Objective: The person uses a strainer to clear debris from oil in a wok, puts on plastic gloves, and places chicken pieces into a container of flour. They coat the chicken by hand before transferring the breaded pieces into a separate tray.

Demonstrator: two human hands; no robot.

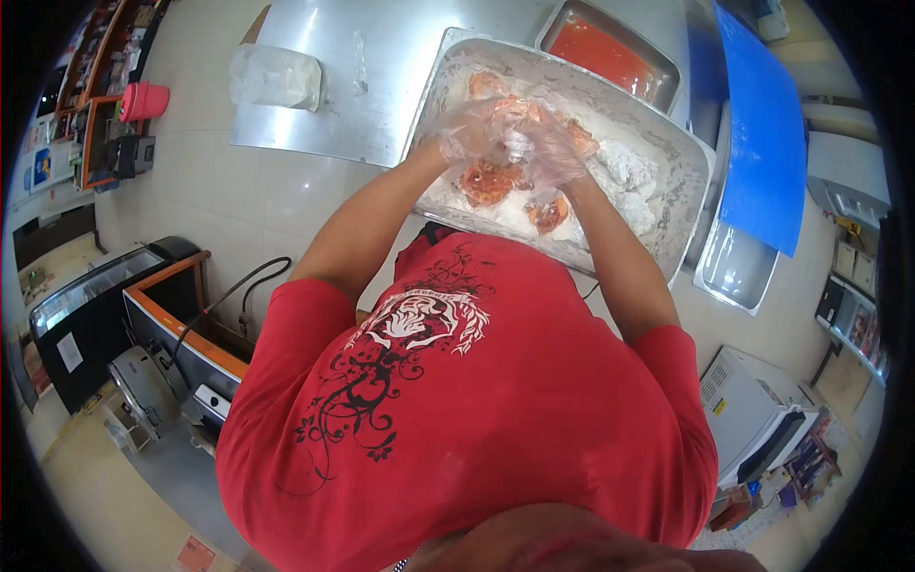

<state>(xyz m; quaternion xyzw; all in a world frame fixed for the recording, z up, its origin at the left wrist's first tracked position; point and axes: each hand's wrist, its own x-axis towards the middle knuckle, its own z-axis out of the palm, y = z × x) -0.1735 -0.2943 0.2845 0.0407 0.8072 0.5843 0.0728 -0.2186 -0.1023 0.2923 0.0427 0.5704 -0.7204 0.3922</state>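
Note:
A large metal tray (691, 224) of white flour lies in front of me, holding several reddish marinated chicken pieces (491, 183). Whiter, flour-coated pieces (631, 170) rest along its right side. My left hand (469, 132) and my right hand (556, 160), both in clear plastic gloves, meet over the tray's middle. Their fingers are curled in around a partly floured chicken piece (518, 146). Crinkled plastic blurs the fingertips, and part of that piece is hidden.
Behind the tray stands a steel pan of orange-red liquid (610, 59). A clear plastic bag (276, 78) lies on the steel table (367, 133) at left. On the right, a blue board (762, 133) covers part of another metal pan (734, 272).

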